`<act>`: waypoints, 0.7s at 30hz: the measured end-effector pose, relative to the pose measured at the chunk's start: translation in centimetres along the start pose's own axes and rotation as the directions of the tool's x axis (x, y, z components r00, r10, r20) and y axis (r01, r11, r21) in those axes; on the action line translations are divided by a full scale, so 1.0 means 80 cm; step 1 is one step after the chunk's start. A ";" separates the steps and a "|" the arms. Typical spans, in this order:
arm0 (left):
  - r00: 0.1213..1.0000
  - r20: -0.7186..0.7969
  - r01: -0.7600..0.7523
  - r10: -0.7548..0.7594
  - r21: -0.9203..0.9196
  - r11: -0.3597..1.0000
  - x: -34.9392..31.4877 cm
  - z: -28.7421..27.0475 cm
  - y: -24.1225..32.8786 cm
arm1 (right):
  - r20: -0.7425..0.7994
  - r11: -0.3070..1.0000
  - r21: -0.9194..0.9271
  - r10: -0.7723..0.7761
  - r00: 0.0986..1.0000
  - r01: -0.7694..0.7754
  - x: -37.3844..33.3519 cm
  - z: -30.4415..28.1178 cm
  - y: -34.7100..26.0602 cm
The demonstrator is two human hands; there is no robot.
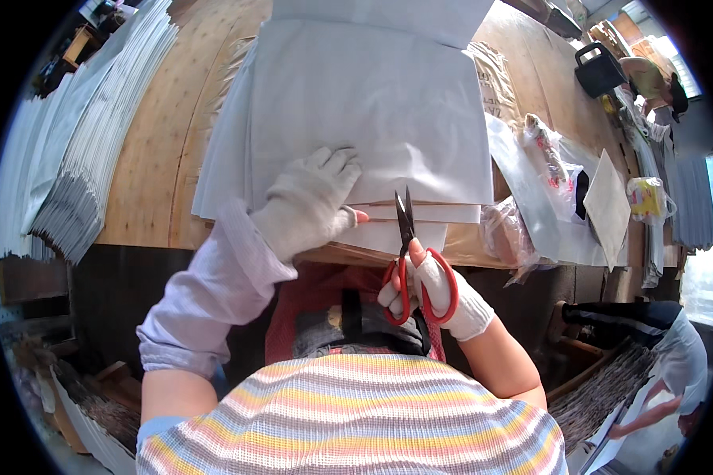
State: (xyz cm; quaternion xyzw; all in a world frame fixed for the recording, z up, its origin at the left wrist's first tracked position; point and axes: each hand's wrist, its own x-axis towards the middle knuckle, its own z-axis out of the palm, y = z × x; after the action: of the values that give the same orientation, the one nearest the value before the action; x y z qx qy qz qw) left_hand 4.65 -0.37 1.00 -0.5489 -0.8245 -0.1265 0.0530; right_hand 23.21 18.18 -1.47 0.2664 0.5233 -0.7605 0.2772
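A stack of large white sheets (372, 103), paper or thin plastic, lies in front of me, with several layers stepped along its near edge. My left hand (313, 190), in a pale knit glove and a light sleeve, rests flat on the top sheet near that edge. Its fingers are stretched out and the bare thumb tip sits at the edge. Just to its right, my right hand (432, 279) grips a pair of scissors (405, 220) by the red handles. The dark blades point away from me, slightly apart, their tips over the sheets' near edge.
The wooden table (154, 158) carries a thick pile of folded white sheets (87, 150) at left. Clear plastic bags (509, 233) and a white square piece (608, 207) lie at right. A dark case (598, 71) stands farther back. One person (677, 356) bends at lower right; another is at far right.
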 end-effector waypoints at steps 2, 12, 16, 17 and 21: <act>0.995 0.004 0.098 -0.098 0.063 0.993 -0.008 0.008 0.011 | -0.073 0.986 -0.156 -0.066 0.995 0.054 -0.011 0.011 -0.012; 0.973 0.008 0.227 -0.229 0.097 0.969 -0.004 0.024 0.018 | -0.316 0.913 -0.407 -0.160 0.935 0.018 -0.055 -0.059 0.011; 0.976 -0.014 0.219 -0.218 0.108 0.970 -0.004 0.034 0.016 | -0.398 0.961 -0.274 -0.153 0.905 0.042 -0.053 -0.077 -0.010; 0.974 -0.017 0.224 -0.224 0.104 0.969 -0.004 0.035 0.016 | -0.399 0.964 -0.263 -0.146 0.905 0.040 -0.050 -0.080 -0.008; 0.966 -0.014 0.257 -0.257 0.130 0.958 -0.015 0.032 0.013 | -0.416 0.974 -0.222 -0.133 0.900 0.041 -0.045 -0.081 -0.003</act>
State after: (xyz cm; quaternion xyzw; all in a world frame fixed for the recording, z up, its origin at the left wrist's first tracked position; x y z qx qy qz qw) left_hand 6.16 -0.37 -1.59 -0.4328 -0.8954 -0.0773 0.0705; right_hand 26.37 24.88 -0.82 0.3727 0.6592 -0.6362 0.1474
